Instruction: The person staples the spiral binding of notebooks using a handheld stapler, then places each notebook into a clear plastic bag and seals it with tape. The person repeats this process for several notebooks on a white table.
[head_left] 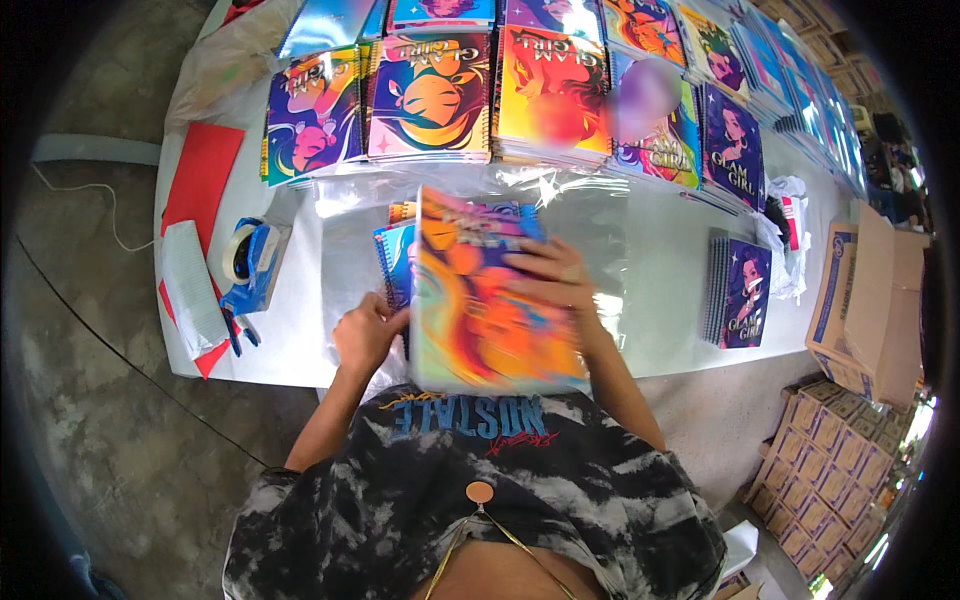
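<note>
An orange, yellow and purple spiral notebook (470, 320), blurred by motion, is tilted up in front of me at the table's near edge. My right hand (552, 275) grips it from the right, fingers spread over its cover. Partly hidden behind it are a blue-covered spiral notebook (398, 262) and others, lying on clear plastic film (350, 235). My left hand (366, 335) is closed at the near left edge of the blue one, its fingertips partly hidden.
Stacks of colourful notebooks (428, 95) line the far side. On the left are a blue tape dispenser (262, 262), red sheets (203, 175) and a white pad (193, 285). A small notebook stack (745, 290) and an opened carton (875, 300) are at right.
</note>
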